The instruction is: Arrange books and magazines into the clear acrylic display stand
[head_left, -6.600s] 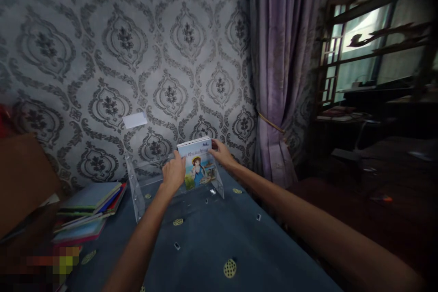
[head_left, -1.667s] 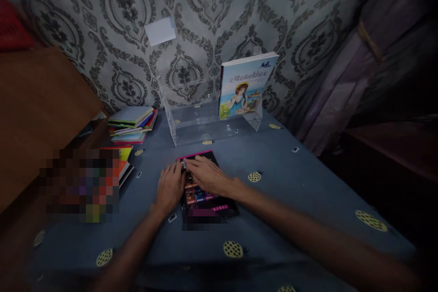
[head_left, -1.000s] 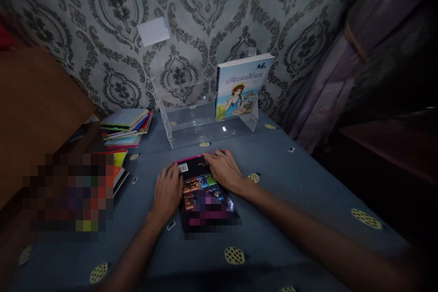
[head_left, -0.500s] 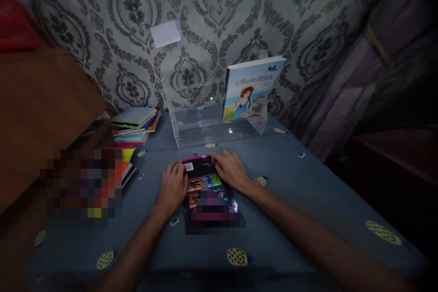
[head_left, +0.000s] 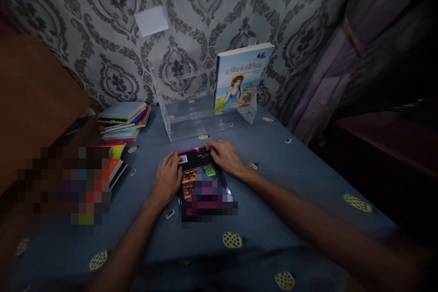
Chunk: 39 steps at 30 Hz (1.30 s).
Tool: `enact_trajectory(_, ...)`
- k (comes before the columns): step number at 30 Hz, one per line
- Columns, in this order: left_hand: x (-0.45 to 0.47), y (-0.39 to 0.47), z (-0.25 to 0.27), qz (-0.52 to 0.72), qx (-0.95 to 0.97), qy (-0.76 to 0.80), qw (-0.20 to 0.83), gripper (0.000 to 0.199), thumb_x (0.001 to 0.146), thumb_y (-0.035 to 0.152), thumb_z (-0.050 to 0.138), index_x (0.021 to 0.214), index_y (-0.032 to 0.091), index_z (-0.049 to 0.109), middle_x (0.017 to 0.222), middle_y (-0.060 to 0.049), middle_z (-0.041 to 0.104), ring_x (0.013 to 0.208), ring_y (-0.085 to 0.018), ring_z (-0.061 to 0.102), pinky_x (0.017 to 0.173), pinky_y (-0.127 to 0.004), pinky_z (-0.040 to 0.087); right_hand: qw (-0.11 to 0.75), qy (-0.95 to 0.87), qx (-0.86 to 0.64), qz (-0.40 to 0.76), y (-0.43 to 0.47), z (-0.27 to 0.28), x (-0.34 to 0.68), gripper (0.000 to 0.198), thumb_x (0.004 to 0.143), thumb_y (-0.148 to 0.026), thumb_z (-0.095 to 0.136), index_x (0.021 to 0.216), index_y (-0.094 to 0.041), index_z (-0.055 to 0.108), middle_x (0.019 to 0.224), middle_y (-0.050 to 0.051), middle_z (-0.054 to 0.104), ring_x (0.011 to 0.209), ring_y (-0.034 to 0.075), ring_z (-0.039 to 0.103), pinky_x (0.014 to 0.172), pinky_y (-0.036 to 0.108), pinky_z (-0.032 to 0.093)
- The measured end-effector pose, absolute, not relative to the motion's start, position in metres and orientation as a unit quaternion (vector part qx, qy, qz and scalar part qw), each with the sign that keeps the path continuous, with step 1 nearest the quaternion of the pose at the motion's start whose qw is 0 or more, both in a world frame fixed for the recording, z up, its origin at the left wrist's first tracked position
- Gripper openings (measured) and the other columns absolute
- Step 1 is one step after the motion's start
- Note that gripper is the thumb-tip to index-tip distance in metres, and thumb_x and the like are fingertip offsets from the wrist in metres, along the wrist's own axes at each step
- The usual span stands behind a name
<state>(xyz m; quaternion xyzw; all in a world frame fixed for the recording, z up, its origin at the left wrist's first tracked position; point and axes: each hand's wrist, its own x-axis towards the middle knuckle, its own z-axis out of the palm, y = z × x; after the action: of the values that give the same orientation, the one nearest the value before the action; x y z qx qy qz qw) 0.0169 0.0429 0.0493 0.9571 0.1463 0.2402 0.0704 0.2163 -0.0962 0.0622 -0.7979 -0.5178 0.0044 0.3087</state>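
A dark book [head_left: 196,162] with a pink top edge, a white barcode and small coloured pictures lies flat on the table in front of me. Its lower part is pixelated. My left hand [head_left: 167,177] is closed on the book's left edge, fingertips near the barcode. At the upper right corner, my right hand [head_left: 226,156] grips the edge with bent fingers. Behind the book stands a clear acrylic rack [head_left: 167,121]. A light blue picture book [head_left: 239,82] leans upright on the rack's right side.
A stack of books [head_left: 123,121] sits at the back left. Nearer, more books [head_left: 116,171] lie partly pixelated beside a brown board [head_left: 37,100]. The blue tablecloth [head_left: 273,219] has pineapple prints. A white card [head_left: 151,20] shows against the patterned wall; a tied curtain [head_left: 328,82] hangs right.
My view has shifted, so the scene sits further left and slightly higher in the picture. Both hands keep about the same places on the dark book's edges.
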Motion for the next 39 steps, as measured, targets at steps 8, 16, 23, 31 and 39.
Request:
enact_trajectory(8,0.019,0.042,0.048,0.228,0.957,0.162,0.074,0.029,0.094,0.017,0.042,0.119,0.015,0.056,0.125,-0.012,0.065,0.128,-0.027,0.051,0.107,-0.047,0.044,0.454,-0.485,-0.738,0.117,-0.122,0.056,0.214,0.022,0.08,-0.011,0.048,0.08,-0.019,0.068,0.08,0.002,0.073,0.076,0.017,0.065,0.073,0.029,0.048)
enact_trajectory(16,0.019,0.04,0.052,0.221,0.958,0.162,0.084,0.027,0.095,0.017,0.04,0.117,0.016,0.056,0.128,-0.014,0.063,0.126,-0.028,0.051,0.106,-0.048,0.043,0.5,-0.527,-0.667,0.167,-0.185,0.054,0.173,0.021,0.08,-0.012,0.05,0.072,-0.022,0.067,0.075,0.001,0.071,0.076,0.017,0.067,0.072,0.03,0.049)
enact_trajectory(23,0.018,0.037,0.06,0.199,0.964,0.159,0.081,0.024,0.094,0.015,0.04,0.11,0.015,0.057,0.126,-0.015,0.062,0.123,-0.029,0.053,0.103,-0.046,0.044,0.501,-0.547,-0.647,0.179,-0.207,0.061,0.154,0.022,0.08,-0.011,0.05,0.069,-0.021,0.066,0.072,0.001,0.069,0.073,0.016,0.064,0.071,0.029,0.048)
enact_trajectory(31,0.016,0.034,0.065,0.204,0.964,0.157,0.075,0.024,0.092,0.012,0.043,0.11,0.016,0.059,0.121,-0.015,0.067,0.119,-0.029,0.059,0.1,-0.047,0.046,0.5,-0.556,-0.642,0.17,-0.205,0.062,0.155,0.022,0.08,-0.012,0.049,0.071,-0.021,0.067,0.074,0.001,0.07,0.072,0.015,0.065,0.069,0.028,0.048)
enact_trajectory(39,-0.016,0.002,0.056,0.235,0.965,0.041,0.111,0.027,0.094,0.018,0.049,0.116,0.018,0.064,0.128,-0.014,0.066,0.121,-0.027,0.061,0.104,-0.052,0.048,0.489,-0.558,-0.651,0.16,-0.203,0.065,0.156,0.025,0.079,-0.01,0.047,0.071,-0.02,0.067,0.075,0.002,0.07,0.073,0.016,0.065,0.07,0.028,0.047)
